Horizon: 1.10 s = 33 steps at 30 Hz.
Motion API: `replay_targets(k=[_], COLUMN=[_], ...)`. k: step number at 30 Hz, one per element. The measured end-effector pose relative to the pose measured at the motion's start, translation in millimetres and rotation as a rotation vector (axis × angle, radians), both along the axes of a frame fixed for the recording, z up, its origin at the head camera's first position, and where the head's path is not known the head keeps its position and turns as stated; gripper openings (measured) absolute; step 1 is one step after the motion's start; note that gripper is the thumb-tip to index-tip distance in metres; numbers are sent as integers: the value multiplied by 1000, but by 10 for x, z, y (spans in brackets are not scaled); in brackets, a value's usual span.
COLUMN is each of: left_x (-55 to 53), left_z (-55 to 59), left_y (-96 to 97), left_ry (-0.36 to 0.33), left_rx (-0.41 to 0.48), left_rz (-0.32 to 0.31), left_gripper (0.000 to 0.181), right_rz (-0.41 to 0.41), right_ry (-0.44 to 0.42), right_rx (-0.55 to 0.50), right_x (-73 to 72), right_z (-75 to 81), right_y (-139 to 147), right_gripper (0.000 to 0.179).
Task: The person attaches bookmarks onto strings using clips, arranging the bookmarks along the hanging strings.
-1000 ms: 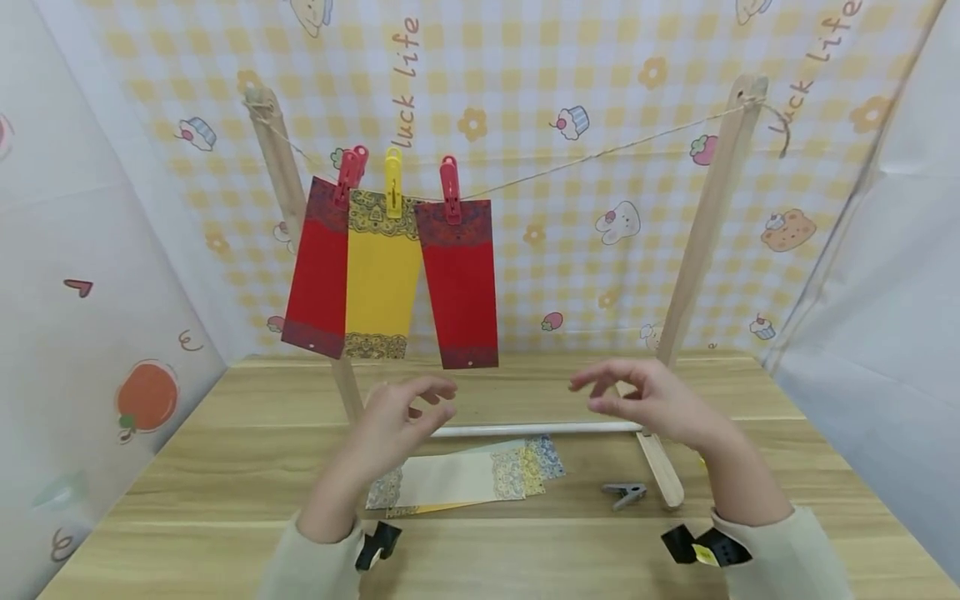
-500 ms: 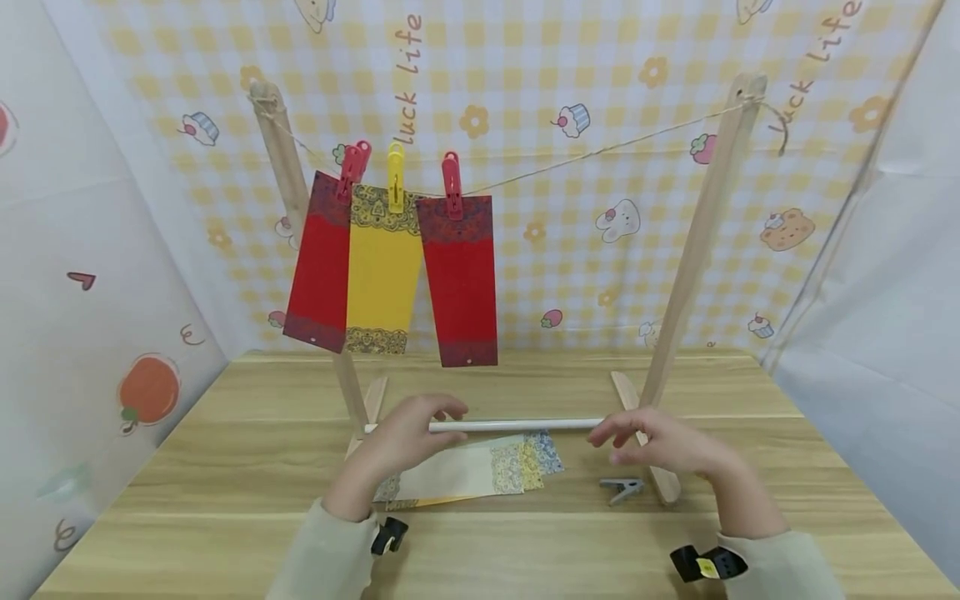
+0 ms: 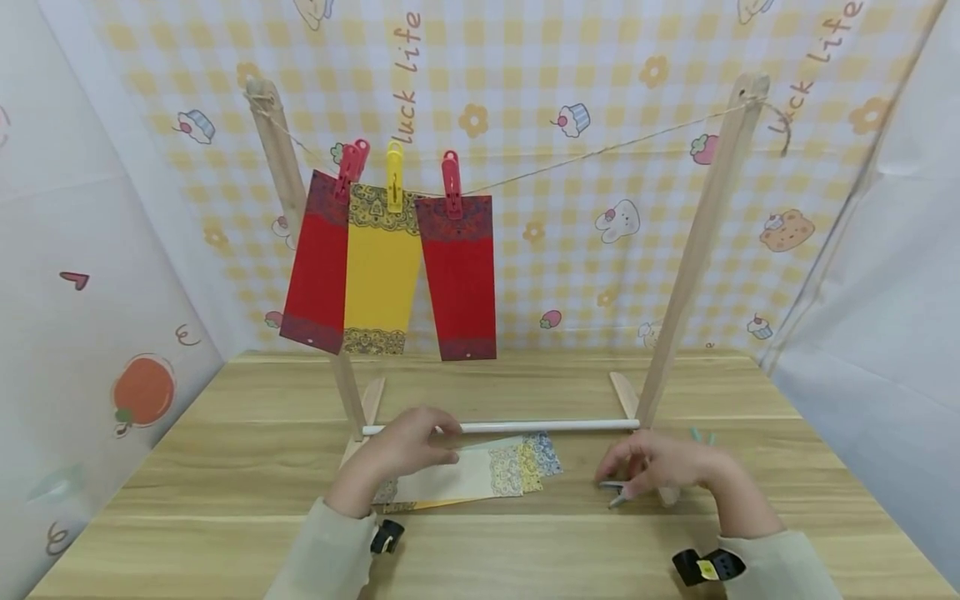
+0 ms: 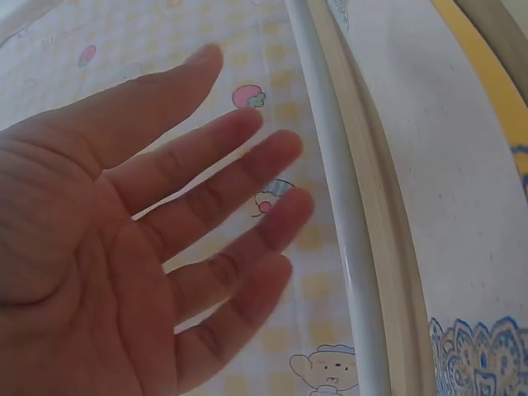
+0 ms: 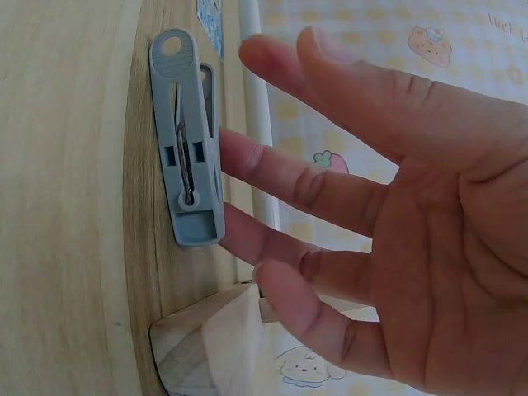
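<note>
Here we see the grey clip (image 5: 188, 140) resting on the bench (image 3: 525, 550), right at the fingertips of the right hand (image 3: 660, 467), whose fingers are spread and loosely bent; we cannot tell whether they touch it. Leftward, we find the left hand (image 3: 408, 446), fingers relaxed and apart, near the patterned cards (image 3: 457, 473) and white rod (image 3: 551, 426). Above, three strips (image 3: 382, 283) hang.

Your right hand (image 3: 658, 463) has free room over the table's (image 3: 555, 550) near side; the white rod (image 3: 547, 426) and right post (image 3: 688, 267) stand beyond.
</note>
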<state>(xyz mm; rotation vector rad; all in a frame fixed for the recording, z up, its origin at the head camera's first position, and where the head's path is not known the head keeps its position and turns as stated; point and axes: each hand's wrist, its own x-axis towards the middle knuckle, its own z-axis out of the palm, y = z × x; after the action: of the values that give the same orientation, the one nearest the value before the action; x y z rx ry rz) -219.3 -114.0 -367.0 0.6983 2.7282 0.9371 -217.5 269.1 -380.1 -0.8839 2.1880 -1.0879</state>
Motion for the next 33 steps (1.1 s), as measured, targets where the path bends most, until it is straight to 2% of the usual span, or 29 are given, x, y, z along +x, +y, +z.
replay_targets(k=[5,9,17,24,27,33], left_x=[30,27,15,30,29,59], left_z=[-9,-30,-86,-94,-89,-102], left_y=[-36,-42,-36,-61,-60,-28], left_ry=[-88,-113,-102,-144,-132,-103], left_rx=[-35,-37,-89,-120,-176,-283], left_rz=[-1,15,66,91,99,70], left_gripper=[38,40,38,45,49,58], right_rz=[8,0,-49,-84,-79,-32], right_ry=[6,18,33,40,66,93], right_rx=[41,86,167,217,233,241], right_x=[14,30,58,80,77,59], right_z=[-11,-1,17,-14,-17,-13], right_y=[-6,-33,-46,-42,-51,-82], right_gripper=[28,28,22,18,17,12])
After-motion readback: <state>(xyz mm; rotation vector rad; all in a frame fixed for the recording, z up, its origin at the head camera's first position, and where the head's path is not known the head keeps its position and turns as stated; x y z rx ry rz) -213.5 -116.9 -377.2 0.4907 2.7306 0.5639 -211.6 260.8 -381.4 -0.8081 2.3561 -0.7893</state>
